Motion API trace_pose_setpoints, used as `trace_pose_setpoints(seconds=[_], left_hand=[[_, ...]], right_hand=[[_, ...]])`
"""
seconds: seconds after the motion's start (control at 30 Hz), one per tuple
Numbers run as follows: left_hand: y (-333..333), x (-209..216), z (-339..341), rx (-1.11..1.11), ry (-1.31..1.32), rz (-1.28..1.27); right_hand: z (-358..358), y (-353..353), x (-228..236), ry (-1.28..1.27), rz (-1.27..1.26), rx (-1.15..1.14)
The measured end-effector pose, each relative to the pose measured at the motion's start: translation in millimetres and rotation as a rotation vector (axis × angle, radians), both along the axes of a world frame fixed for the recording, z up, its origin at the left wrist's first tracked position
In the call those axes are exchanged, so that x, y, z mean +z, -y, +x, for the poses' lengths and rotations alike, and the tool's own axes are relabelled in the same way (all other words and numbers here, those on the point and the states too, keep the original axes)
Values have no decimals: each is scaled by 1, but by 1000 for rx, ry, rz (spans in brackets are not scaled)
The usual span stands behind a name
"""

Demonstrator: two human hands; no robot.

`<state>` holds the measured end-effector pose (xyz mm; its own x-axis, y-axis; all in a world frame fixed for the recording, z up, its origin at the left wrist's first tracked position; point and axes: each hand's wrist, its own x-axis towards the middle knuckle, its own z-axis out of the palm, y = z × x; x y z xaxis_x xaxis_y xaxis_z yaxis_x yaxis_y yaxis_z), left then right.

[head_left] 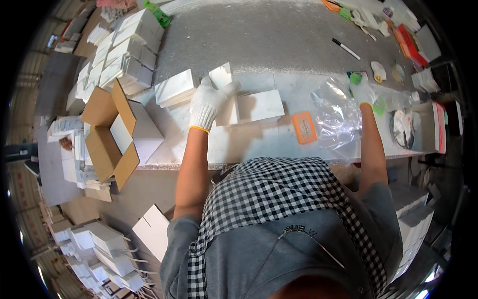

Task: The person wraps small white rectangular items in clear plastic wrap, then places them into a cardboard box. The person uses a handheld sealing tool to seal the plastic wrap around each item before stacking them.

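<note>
In a white knit glove with a yellow cuff, my left hand [211, 103] is closed on a narrow white marble-look tile [221, 74], its thumb lying across it. To the right of that hand is a stack of white tiles [261, 105]; a second tile stack [175, 87] sits to its left. My right hand [365, 92], also gloved, reaches over the bench's right part beside a crumpled clear plastic bag [338, 117]. Close to its fingers shows a small green and white item [355, 77]. Those fingers are too unclear to read. An orange rectangular block [304, 127] lies left of the bag.
An open cardboard box [110, 147] stands at the bench's left edge. Behind it rise piled white tiles [127, 55] and a green bottle [157, 14]. A marker [346, 49] lies at the back right. A clear bottle [398, 97] and round dish [401, 128] are far right.
</note>
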<state>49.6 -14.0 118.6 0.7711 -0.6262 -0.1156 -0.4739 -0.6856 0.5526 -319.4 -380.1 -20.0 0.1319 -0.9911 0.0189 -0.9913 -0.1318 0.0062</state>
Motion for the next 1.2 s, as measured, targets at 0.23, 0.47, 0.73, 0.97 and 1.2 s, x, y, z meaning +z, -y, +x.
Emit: trace_pose_setpoints(seconds=[0.23,0.47,0.73,0.97,1.2], left_hand=[[-22,23,14,151,46,253],[-8,15,108,248,128,348],[34,-44,178,225,175,495],[30,-34,137,281,200,437],[3,-51,153,144,597,255]], right_hand=[[21,-49,61,338,-333,107],[131,-111,86,1075,116,420],[277,-188,85,1186,704,647],[346,-219,78,1230,1174,500],[361,-229,72,1192,1281,552]])
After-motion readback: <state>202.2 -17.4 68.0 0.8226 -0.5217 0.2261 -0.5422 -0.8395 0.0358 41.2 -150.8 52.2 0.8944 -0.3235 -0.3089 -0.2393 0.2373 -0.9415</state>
